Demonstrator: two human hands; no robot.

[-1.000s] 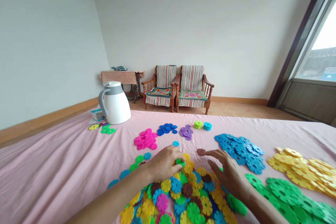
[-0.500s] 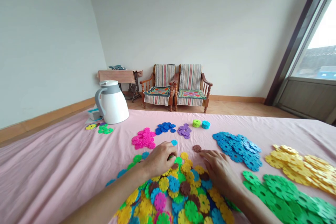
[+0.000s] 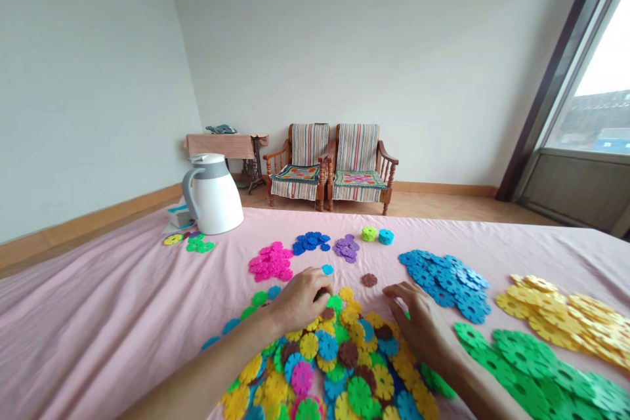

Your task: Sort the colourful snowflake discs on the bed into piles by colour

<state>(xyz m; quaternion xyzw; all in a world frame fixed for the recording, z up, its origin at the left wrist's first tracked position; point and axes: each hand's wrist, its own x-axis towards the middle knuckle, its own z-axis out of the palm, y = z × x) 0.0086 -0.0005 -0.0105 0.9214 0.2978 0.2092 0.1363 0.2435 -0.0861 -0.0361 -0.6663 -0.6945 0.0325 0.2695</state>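
Note:
A mixed pile of notched, flower-shaped plastic discs [image 3: 327, 344] in yellow, blue, green, brown and pink spreads in front of me. At its far left side, my left hand [image 3: 302, 298] has its fingers curled in; whatever they may hold is hidden. My right hand [image 3: 420, 321] is over the pile's right side, fingers stretched forward and thumb apart. A little green shows between that thumb and the fingers. Just beyond the right fingertips, apart from them, lies a single brown disc [image 3: 369, 280]. One light blue disc [image 3: 327, 270] rests past my left hand.
Sorted heaps surround the pile: pink [image 3: 272, 262], dark blue [image 3: 310, 242], purple [image 3: 346, 249], larger blue [image 3: 445, 281], yellow [image 3: 566, 315] and green [image 3: 541, 367] discs. Two short stacks, lime [image 3: 369, 234] and blue [image 3: 386, 237], stand behind. A white jug [image 3: 216, 200] is at back left.
My right hand has drawn back slightly to the right, leaving the brown disc, which it was touching or nearly touching. My left hand stays almost where it was.

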